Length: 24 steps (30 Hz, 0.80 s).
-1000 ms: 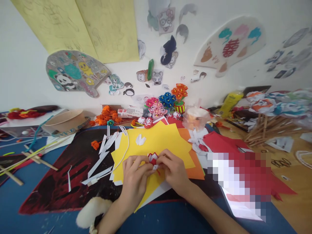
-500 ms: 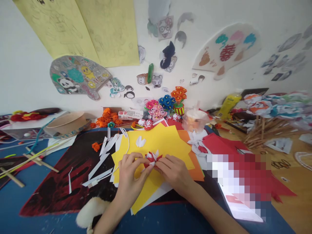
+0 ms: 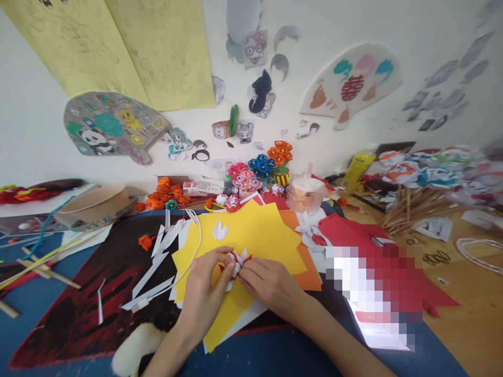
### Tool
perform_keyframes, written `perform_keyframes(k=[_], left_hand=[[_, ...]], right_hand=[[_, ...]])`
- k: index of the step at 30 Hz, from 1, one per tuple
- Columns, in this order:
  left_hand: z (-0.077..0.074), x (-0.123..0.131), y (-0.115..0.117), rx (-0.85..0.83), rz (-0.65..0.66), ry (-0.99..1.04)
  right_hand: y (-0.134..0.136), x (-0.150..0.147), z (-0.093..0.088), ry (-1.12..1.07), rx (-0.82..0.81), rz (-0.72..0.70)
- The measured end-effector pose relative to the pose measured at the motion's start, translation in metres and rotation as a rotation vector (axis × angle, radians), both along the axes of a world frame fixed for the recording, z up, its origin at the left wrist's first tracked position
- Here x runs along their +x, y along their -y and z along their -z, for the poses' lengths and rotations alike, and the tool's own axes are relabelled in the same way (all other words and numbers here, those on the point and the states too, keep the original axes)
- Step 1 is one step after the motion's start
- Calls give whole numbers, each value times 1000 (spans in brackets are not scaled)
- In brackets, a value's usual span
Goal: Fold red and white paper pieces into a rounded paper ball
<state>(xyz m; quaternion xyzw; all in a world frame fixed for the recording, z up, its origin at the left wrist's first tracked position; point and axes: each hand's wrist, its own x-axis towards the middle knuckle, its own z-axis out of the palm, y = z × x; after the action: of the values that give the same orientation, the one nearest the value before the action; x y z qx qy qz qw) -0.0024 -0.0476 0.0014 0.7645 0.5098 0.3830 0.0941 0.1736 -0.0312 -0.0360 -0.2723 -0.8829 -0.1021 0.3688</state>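
Observation:
Between my two hands is a small folded paper piece point(image 3: 237, 263), red and white with several pointed flaps, much of it hidden by fingers. My left hand point(image 3: 210, 277) pinches it from the left with thumb and fingers. From the right, my right hand point(image 3: 267, 283) grips its edge with closed fingertips. Both hands are over a stack of yellow paper sheets point(image 3: 259, 225). A small white folded paper piece point(image 3: 220, 230) lies on the yellow sheet, just beyond my left hand.
White paper strips point(image 3: 151, 275) and a white cable point(image 3: 198, 235) lie left of the stack. Red paper point(image 3: 353, 230) and a partly pixelated phone point(image 3: 381, 327) are on the right. Behind stand a lidded plastic cup point(image 3: 307, 192), crafted flowers point(image 3: 261, 165) and a brown bowl point(image 3: 94, 204).
The folded paper piece has turned in my fingers, showing more white below. My hands stay close around it. The whole view has shifted slightly, moving the scene left.

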Motion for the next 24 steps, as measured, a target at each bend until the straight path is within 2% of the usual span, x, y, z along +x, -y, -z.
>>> perform_keyframes(k=[9,13,15,20,24], left_hand=[[0,1,1,-3,-70,51],[1,0,-1,-15,-39,58],[0,-2,-1,1,-3,46],[-6,-10,0,148,94,-40],[-7,-14,1,169,206,-118]], right_hand=[[2,-1,-2,-1,-18,-3],[2,-1,-5,-40,-54,-2],[2,0,-5,-117,-132,24],[1,4,-4,-380,-463,88],[0,6,-4,-463,-591,72]])
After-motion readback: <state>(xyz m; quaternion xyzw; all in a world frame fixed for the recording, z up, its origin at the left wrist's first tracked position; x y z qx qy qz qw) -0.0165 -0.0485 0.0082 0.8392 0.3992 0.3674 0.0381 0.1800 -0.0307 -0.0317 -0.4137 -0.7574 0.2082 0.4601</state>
